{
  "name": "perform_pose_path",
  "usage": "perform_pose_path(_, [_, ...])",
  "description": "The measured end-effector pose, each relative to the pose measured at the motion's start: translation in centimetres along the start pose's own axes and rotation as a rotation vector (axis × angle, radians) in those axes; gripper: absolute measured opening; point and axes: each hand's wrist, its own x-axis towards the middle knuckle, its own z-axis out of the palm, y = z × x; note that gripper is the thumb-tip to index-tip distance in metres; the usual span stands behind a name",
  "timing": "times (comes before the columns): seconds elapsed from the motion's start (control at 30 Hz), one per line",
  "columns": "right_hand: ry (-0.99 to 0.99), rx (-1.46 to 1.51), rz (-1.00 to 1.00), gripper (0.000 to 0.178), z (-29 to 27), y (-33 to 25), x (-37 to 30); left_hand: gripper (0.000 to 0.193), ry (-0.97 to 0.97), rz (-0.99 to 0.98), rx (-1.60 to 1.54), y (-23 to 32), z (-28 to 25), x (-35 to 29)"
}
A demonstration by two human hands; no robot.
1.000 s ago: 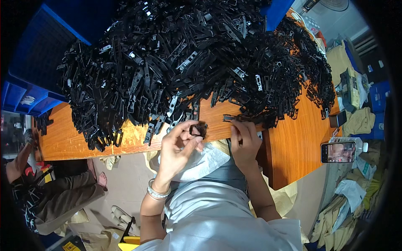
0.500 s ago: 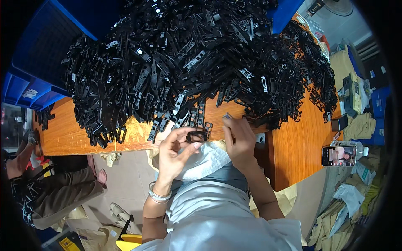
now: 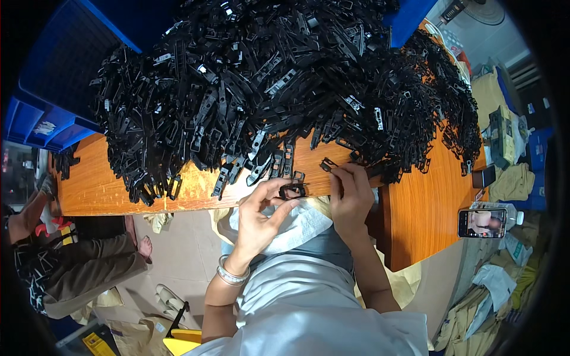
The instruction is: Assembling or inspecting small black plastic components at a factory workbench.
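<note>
My left hand (image 3: pixel 259 218) pinches a small black plastic frame (image 3: pixel 293 190) between thumb and fingers, over the table's near edge. To its right, my right hand (image 3: pixel 352 199) is closed on the end of a black plastic part (image 3: pixel 328 165), which points away to the upper left. A large heap of similar black plastic parts (image 3: pixel 237 89) covers the far side of the table. Several of them lie loose just beyond my left hand. Below my hands, a white plastic bag (image 3: pixel 297 228) lies across my lap.
Wooden table (image 3: pixel 409 225) with a raised edge at right. Blue crates (image 3: pixel 50 127) stand at far left. A phone (image 3: pixel 482 223) with a lit screen is at right, beside a clear bottle (image 3: pixel 515 215). Another person's legs (image 3: pixel 89 267) are at left.
My right hand has moved slightly right and nearer, and the black part in it shows more plainly. My left hand has shifted a little to the right with the frame.
</note>
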Motion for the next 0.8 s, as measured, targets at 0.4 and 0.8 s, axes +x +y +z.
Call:
perform_pose_path(0.4, [-0.294, 0.475, -0.061, 0.012, -2.3, -2.4, 1.1, 0.031, -0.085, 0.147, 0.109, 0.4, 0.1, 0.4])
perform_pose_path(0.8, [-0.184, 0.887, 0.348, 0.008, -2.0, 0.0, -3.8, 0.015, 0.080, 0.372, 0.949, 0.6, 1.4, 5.2])
